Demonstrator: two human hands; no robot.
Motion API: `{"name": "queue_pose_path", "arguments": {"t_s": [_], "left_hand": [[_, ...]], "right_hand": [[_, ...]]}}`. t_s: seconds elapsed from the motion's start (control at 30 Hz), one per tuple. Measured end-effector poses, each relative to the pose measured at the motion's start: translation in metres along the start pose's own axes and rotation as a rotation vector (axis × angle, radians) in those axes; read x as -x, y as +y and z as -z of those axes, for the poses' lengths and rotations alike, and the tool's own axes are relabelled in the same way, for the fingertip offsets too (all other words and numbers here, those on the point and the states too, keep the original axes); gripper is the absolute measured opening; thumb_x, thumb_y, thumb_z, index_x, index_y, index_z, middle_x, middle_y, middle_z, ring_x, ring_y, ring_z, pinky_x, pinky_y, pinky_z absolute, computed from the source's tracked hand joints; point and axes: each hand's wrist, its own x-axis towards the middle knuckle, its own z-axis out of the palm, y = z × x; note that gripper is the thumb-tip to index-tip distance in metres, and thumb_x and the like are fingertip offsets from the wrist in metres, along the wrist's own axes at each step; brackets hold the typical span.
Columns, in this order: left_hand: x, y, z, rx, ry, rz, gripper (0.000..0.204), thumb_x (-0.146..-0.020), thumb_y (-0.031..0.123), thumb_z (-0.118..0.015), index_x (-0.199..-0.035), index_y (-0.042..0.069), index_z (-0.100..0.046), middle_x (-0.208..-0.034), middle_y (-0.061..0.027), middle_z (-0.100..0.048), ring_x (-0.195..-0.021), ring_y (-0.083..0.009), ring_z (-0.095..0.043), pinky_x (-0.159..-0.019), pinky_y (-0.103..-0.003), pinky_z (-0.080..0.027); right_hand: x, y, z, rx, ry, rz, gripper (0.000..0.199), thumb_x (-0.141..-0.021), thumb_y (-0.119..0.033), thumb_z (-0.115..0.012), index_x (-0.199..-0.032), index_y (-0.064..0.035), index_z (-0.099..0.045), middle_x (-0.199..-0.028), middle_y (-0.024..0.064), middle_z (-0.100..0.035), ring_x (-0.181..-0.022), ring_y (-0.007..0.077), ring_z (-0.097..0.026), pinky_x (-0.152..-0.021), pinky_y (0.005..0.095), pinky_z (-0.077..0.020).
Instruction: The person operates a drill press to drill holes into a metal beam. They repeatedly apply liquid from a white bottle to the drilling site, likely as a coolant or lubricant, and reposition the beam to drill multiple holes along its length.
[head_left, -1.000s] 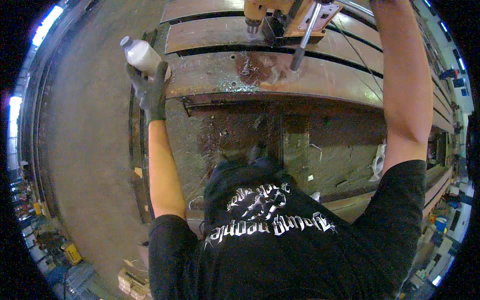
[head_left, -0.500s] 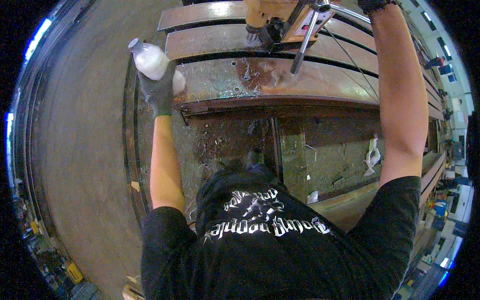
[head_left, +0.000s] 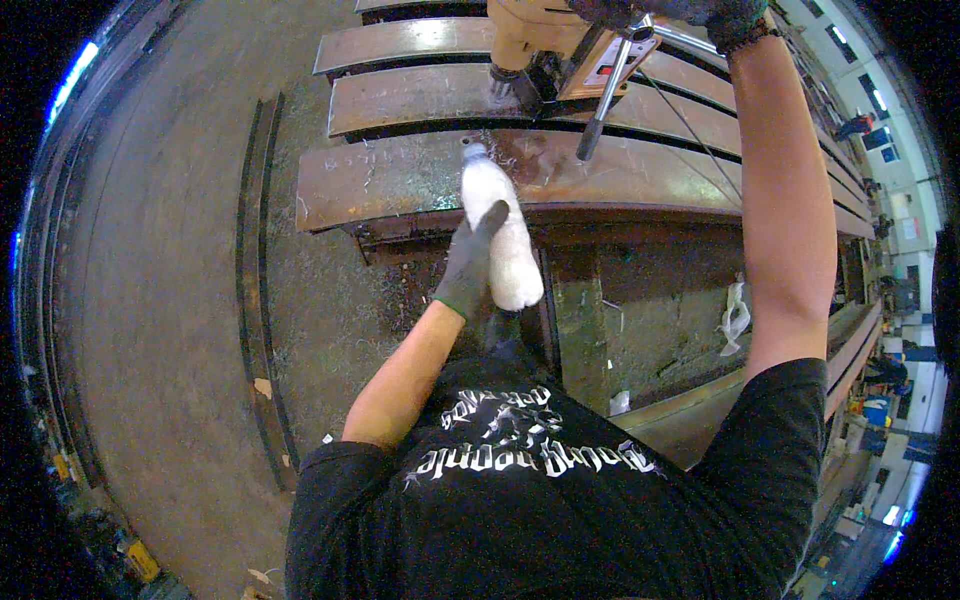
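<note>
My gloved left hand point(head_left: 470, 262) is wrapped round a white plastic bottle point(head_left: 512, 258). The bottle is tilted, its narrow neck pointing away from me over the near steel beam point(head_left: 375, 190). Close to the neck, a drilled hole and metal shavings show on that beam. Beyond it a yellow portable drill press point(head_left: 540, 30) stands on the beams, its bit point(head_left: 502, 82) pointing down. A metal feed handle point(head_left: 603, 105) sticks out towards me. At the top edge, my gloved right hand point(head_left: 735, 18) is beside the drill's handle hub; its fingers are partly cut off and dark.
Several steel beams point(head_left: 400, 45) lie side by side across the view. A cable point(head_left: 690, 140) runs down from the drill. On the floor are a long dark rail point(head_left: 252, 270) at left and a crumpled plastic wrapper point(head_left: 735, 318) at right.
My left hand has brought the bottle right and nearer, from the beam's left end to its middle. More of my right glove shows by the drill's top.
</note>
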Motion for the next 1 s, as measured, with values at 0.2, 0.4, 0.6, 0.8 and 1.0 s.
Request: {"name": "queue_pose_path", "arguments": {"t_s": [0.2, 0.4, 0.6, 0.8, 1.0], "left_hand": [[-0.006, -0.027, -0.012, 0.046, -0.006, 0.203, 0.066, -0.091, 0.053, -0.075, -0.126, 0.0, -0.059, -0.099, -0.0104, -0.07, -0.081, -0.0237, -0.071, -0.075, -0.038, -0.061], [-0.015, -0.037, -0.006, 0.063, -0.02, 0.226, 0.049, -0.093, 0.047, -0.075, -0.113, 0.004, -0.064, -0.089, -0.0089, -0.07, -0.075, -0.0236, -0.07, -0.07, -0.038, -0.061], [-0.01, -0.031, -0.007, 0.128, -0.091, 0.266, 0.066, -0.09, 0.052, -0.076, -0.128, 0.0, -0.06, -0.1, -0.0097, -0.069, -0.082, -0.0218, -0.069, -0.074, -0.038, -0.059], [0.004, -0.015, -0.021, 0.067, -0.019, 0.263, 0.047, -0.093, 0.045, -0.076, -0.115, 0.005, -0.065, -0.092, -0.0086, -0.07, -0.078, -0.0236, -0.07, -0.074, -0.039, -0.061], [-0.006, -0.03, -0.01, 0.045, -0.088, 0.282, 0.06, -0.091, 0.051, -0.075, -0.119, 0.0, -0.062, -0.096, -0.0099, -0.07, -0.08, -0.023, -0.07, -0.074, -0.038, -0.06]], "right_hand": [[-0.012, 0.002, -0.009, 0.078, 0.073, -0.128, 0.067, -0.097, -0.059, -0.059, -0.132, -0.003, -0.067, -0.107, 0.0133, -0.073, -0.085, 0.0179, -0.069, -0.079, 0.0337, -0.0585], [-0.007, -0.001, -0.009, 0.054, 0.103, -0.088, 0.067, -0.097, -0.06, -0.06, -0.131, -0.0028, -0.068, -0.102, 0.0123, -0.073, -0.081, 0.0171, -0.069, -0.074, 0.0325, -0.0574], [-0.004, -0.002, -0.005, 0.084, 0.08, -0.107, 0.065, -0.097, -0.06, -0.061, -0.13, -0.0034, -0.068, -0.096, 0.0099, -0.073, -0.08, 0.0169, -0.069, -0.073, 0.0328, -0.0571], [-0.007, -0.001, -0.008, 0.042, 0.068, -0.079, 0.063, -0.099, -0.059, -0.058, -0.13, -0.0049, -0.069, -0.094, 0.0096, -0.073, -0.081, 0.0169, -0.07, -0.074, 0.0347, -0.0573], [-0.009, -0.003, -0.009, 0.085, 0.05, -0.094, 0.065, -0.099, -0.061, -0.058, -0.13, -0.0048, -0.068, -0.095, 0.01, -0.074, -0.081, 0.0168, -0.07, -0.076, 0.0344, -0.0575]]}}
